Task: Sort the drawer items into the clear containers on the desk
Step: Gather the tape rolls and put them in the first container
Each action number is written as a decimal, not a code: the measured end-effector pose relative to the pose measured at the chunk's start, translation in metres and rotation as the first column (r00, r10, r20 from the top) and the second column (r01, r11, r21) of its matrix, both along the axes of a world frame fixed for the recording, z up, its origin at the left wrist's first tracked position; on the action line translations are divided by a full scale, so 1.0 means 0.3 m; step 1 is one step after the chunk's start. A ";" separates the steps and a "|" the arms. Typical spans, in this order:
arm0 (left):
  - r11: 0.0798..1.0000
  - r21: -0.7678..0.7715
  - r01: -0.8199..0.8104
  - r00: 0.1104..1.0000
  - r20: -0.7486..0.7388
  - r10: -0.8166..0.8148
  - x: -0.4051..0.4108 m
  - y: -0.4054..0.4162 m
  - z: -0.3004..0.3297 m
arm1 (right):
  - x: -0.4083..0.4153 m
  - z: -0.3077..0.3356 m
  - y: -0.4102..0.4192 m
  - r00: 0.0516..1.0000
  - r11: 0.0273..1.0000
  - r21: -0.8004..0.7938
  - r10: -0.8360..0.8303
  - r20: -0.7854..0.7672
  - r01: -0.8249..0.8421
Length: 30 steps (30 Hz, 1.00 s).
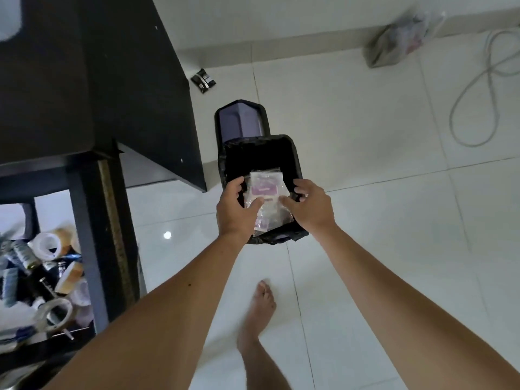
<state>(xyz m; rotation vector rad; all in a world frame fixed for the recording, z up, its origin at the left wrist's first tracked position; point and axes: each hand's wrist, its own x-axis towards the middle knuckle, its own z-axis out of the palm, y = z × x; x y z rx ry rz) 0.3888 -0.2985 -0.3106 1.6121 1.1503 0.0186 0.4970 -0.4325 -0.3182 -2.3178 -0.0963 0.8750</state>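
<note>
Above bin [292, 153], fingers [257, 204] pinch packets [266, 192].

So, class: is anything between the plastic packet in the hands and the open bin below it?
Nothing visible. Left hand and right hand hold the clear plastic packet right over the black-lined bin; its lid is swung open behind.

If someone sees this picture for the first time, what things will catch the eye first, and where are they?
Both hands, left hand and right hand, hold clear plastic packets with purple labels over the open black-lined trash bin at the centre of the white tiled floor. At the lower left, the open drawer is crowded with tape rolls and small bottles. A bare foot stands on the tiles below the bin.
</note>
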 end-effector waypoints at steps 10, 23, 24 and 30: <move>0.989 0.031 0.146 0.985 0.086 -0.148 -0.048 0.018 0.130 | -0.045 0.160 0.022 0.999 0.998 0.062 0.001 0.050 -0.004; 0.962 0.044 0.268 0.886 0.382 -0.264 -0.309 0.334 0.755 | -0.366 0.782 0.226 0.975 0.950 0.310 -0.024 0.222 -0.047; 0.961 0.046 0.274 0.879 0.394 -0.270 -0.364 0.367 0.778 | -0.409 0.805 0.256 0.973 0.942 0.329 -0.016 0.229 -0.062; 0.971 0.076 0.228 0.915 0.323 -0.240 -0.691 0.593 0.788 | -0.652 0.873 0.436 0.960 0.904 0.398 0.043 0.276 -0.155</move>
